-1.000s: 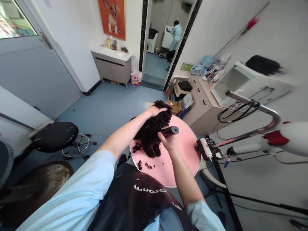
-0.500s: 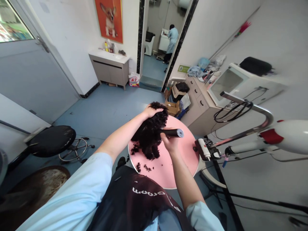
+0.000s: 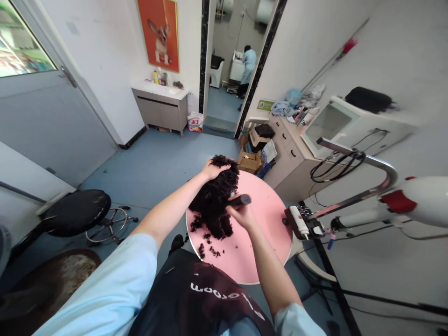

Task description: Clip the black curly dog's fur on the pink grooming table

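Observation:
A curly black dog (image 3: pixel 210 198) is on the left part of a round pink grooming table (image 3: pixel 264 233). My left hand (image 3: pixel 214 171) grips the dog's fur at its upper end, thumb and fingers partly sunk in the curls. In my right hand (image 3: pixel 242 216) is a black hair clipper (image 3: pixel 241 200), its body pointing away from the dog. The clipper's blade end is against or close to the dog's side, and I cannot see the blade clearly. Cut tufts of black hair (image 3: pixel 214 252) lie on the table near its front edge.
At the table's right, a holder (image 3: pixel 301 221) carries a white bottle and scissors beside a metal grooming arm (image 3: pixel 371 182). A black stool (image 3: pixel 77 210) stands on the left. Boxes (image 3: pixel 249 161) sit behind the table. A person (image 3: pixel 248 65) in light blue is beyond the doorway.
My right hand has turned the clipper and brought it slightly left. The dog's upper end and my left hand have shifted a little left and down in the picture.

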`<move>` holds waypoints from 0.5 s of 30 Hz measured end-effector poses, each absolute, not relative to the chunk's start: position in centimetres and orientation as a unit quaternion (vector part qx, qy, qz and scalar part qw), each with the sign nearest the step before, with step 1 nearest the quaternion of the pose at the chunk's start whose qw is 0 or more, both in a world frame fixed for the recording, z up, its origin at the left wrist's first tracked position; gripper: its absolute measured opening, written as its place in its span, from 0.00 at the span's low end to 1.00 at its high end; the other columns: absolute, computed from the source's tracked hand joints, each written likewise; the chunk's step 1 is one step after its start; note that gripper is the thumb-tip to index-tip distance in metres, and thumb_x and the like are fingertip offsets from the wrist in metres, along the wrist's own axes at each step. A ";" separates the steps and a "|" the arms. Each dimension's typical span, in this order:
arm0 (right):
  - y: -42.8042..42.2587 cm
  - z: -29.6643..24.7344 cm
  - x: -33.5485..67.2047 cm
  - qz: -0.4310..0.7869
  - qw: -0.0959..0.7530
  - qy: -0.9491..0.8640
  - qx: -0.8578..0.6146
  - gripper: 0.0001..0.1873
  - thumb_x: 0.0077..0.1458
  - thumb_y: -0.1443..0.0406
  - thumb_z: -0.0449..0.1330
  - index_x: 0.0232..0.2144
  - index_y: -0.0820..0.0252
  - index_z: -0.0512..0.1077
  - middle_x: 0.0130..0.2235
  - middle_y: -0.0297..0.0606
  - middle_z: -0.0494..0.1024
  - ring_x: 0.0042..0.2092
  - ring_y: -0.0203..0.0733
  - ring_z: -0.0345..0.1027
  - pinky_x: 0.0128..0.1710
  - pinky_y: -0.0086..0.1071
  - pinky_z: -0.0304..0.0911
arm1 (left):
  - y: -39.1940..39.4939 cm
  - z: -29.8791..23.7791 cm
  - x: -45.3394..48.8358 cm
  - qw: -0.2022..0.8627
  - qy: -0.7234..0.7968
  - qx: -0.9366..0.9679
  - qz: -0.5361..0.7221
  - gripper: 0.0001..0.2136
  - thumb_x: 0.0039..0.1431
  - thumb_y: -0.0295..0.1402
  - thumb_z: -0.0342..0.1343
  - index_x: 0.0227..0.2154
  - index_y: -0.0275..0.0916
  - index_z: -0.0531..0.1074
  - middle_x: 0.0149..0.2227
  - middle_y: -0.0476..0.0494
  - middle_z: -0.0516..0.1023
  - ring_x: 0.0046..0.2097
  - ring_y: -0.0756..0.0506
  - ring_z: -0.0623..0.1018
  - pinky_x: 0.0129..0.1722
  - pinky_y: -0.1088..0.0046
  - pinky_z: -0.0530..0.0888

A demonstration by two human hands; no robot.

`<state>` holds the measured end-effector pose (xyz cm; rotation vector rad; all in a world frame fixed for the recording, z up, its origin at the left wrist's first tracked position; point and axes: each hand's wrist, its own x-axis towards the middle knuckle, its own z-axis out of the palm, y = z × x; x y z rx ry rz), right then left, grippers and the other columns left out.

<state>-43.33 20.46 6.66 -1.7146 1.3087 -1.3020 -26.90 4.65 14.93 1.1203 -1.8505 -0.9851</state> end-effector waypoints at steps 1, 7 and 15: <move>20.8 6.0 -43.1 -0.467 0.321 0.491 -0.662 0.15 0.48 0.62 0.66 0.39 0.54 0.71 0.33 0.36 0.78 0.31 0.41 0.72 0.29 0.34 0.70 | 5.1 14.9 -26.6 0.377 -0.724 0.441 -0.373 0.13 0.56 0.35 0.59 0.44 0.40 0.79 0.47 0.47 0.82 0.52 0.43 0.78 0.58 0.66 0.70; 23.6 3.4 -45.1 -0.571 0.341 0.493 -0.561 0.15 0.52 0.60 0.64 0.42 0.54 0.68 0.45 0.43 0.78 0.40 0.46 0.74 0.30 0.36 0.70 | 15.2 8.6 -24.5 0.583 -0.699 0.399 -0.110 0.12 0.55 0.34 0.59 0.42 0.37 0.73 0.46 0.37 0.78 0.53 0.39 0.75 0.57 0.58 0.71; 18.8 2.4 -44.2 -0.567 0.413 0.498 -0.511 0.14 0.42 0.58 0.69 0.27 0.57 0.69 0.25 0.33 0.75 0.28 0.39 0.68 0.26 0.33 0.68 | 16.9 0.3 -27.3 0.384 -0.701 0.553 -0.235 0.26 0.54 0.41 0.61 0.54 0.34 0.69 0.56 0.30 0.71 0.62 0.29 0.67 0.62 0.46 0.62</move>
